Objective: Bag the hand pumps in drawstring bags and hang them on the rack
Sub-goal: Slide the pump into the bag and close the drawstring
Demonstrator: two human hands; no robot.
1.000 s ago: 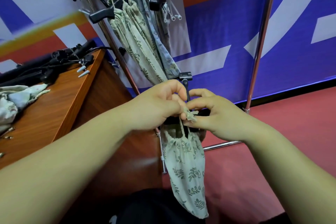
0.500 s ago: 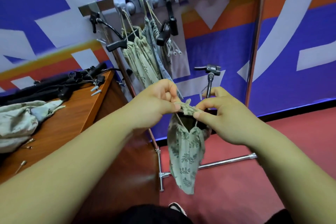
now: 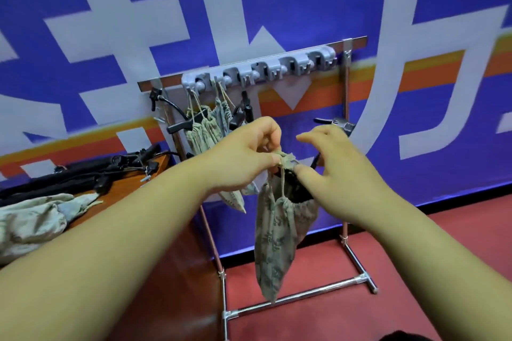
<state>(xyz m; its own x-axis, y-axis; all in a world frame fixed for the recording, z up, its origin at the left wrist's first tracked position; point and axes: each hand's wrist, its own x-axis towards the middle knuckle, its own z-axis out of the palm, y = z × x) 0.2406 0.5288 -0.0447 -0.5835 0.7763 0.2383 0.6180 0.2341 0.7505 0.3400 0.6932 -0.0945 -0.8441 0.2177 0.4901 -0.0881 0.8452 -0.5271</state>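
Note:
A leaf-print drawstring bag hangs in front of me with a black hand pump inside; the pump's handle sticks out behind my right hand. My left hand pinches the bag's knotted drawstring at the top. My right hand has its thumb against the gathered bag mouth, and its fingers are spread and relaxed. Behind stands the metal rack with a grey hook bar. Two bagged pumps hang from its left hooks.
A wooden table at left carries several black pumps and a pile of empty bags. The rack's chrome feet rest on red floor. A blue, white and orange banner fills the wall behind.
My view has tilted up, so the whole rack bar now shows. Both hands have lifted the bag toward the rack. My right hand's fingers have opened from their pinch on the string.

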